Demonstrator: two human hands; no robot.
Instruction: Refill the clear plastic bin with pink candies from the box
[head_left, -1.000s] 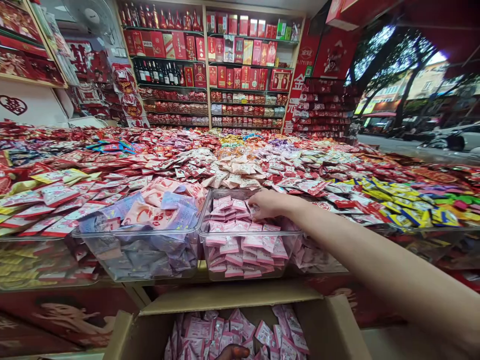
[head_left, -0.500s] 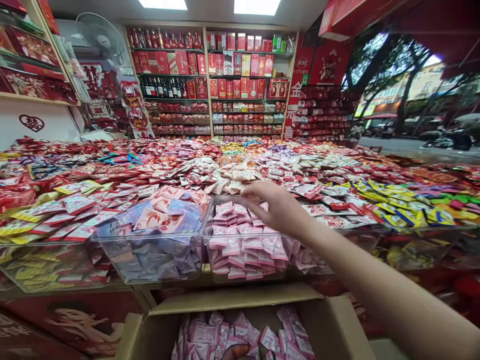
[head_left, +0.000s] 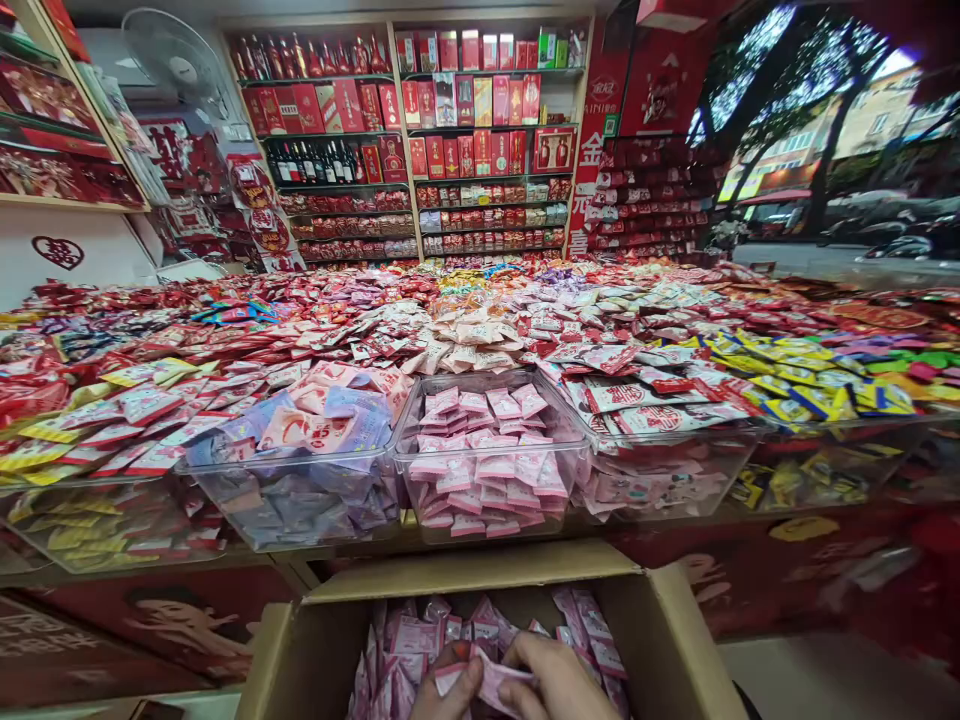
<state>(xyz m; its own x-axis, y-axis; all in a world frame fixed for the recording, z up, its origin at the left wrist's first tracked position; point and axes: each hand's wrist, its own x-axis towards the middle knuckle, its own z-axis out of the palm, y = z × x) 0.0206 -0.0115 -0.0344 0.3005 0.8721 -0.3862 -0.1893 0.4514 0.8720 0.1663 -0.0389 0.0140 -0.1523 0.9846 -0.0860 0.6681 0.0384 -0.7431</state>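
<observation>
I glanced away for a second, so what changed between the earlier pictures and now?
The right hand left the clear bin and drew back down into the cardboard box, joining the left hand; both now grip pink packets there. The left hand stayed in the box. The candy piles and shelves look unchanged.

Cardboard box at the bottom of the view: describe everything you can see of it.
The cardboard box is plain brown and open-topped, its rear flap folded outward below the clear bins. It sits low, its near side cut off by the frame. Pink packets lie inside; the left hand and right hand reach in, gripping packets.
</observation>
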